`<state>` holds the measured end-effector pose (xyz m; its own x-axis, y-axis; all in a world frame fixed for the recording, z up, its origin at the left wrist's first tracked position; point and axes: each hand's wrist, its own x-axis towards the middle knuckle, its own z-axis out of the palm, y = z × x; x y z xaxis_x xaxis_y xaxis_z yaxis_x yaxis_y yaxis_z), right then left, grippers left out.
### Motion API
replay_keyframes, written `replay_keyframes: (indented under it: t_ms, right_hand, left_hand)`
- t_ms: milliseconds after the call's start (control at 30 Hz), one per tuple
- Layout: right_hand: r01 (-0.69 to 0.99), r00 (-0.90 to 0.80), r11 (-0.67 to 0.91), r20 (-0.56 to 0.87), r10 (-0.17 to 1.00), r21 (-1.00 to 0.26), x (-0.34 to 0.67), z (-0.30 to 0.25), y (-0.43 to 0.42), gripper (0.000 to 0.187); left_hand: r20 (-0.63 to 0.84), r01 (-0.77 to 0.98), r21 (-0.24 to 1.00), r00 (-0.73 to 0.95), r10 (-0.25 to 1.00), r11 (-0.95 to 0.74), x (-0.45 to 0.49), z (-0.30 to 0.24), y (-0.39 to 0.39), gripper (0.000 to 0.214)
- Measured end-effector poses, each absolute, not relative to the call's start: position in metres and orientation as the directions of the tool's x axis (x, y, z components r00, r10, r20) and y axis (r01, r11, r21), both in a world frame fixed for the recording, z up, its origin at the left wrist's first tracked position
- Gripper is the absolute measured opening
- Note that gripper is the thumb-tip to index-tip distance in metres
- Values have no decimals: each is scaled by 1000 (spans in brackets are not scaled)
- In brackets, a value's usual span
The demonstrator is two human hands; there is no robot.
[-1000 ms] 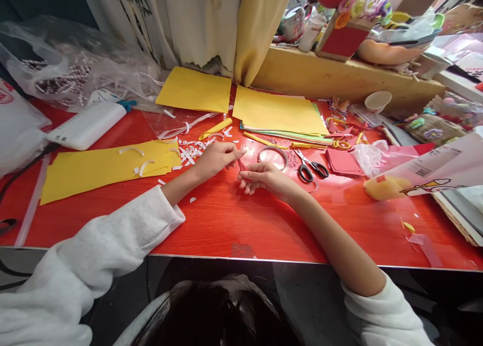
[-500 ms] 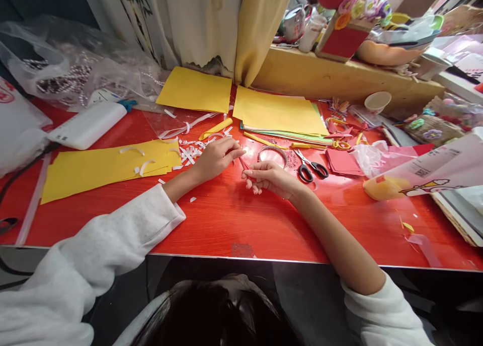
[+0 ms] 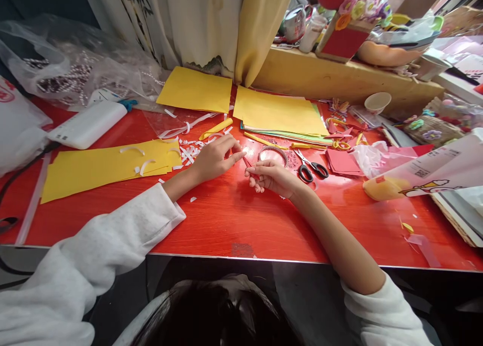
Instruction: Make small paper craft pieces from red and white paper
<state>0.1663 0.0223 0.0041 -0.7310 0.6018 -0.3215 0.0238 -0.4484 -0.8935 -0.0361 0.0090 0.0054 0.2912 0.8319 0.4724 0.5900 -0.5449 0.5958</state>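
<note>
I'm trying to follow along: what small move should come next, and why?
Perhaps steady the upper tip of the red piece with the left hand: the right hand pinches its lower end, and the left fingertips are close beside that tip.

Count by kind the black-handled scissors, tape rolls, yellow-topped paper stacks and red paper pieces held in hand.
Black-handled scissors: 1
Tape roll: 1
Yellow-topped paper stacks: 3
Red paper piece in the right hand: 1
Total: 6
</note>
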Motion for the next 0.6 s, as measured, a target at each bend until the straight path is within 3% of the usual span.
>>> replay_keyframes:
  t_ms: [267,600]
  right_hand:
    - [56,-663,-380,-319,678,-923,162,3,18,20]
    - [120,-635,-319,-320,703,-940,155,5,12,26]
  left_hand:
    - [229,444,847,194,954,-294,-32,8,9,26]
    - [266,548,767,203,942,-334,-26,10,5,24]
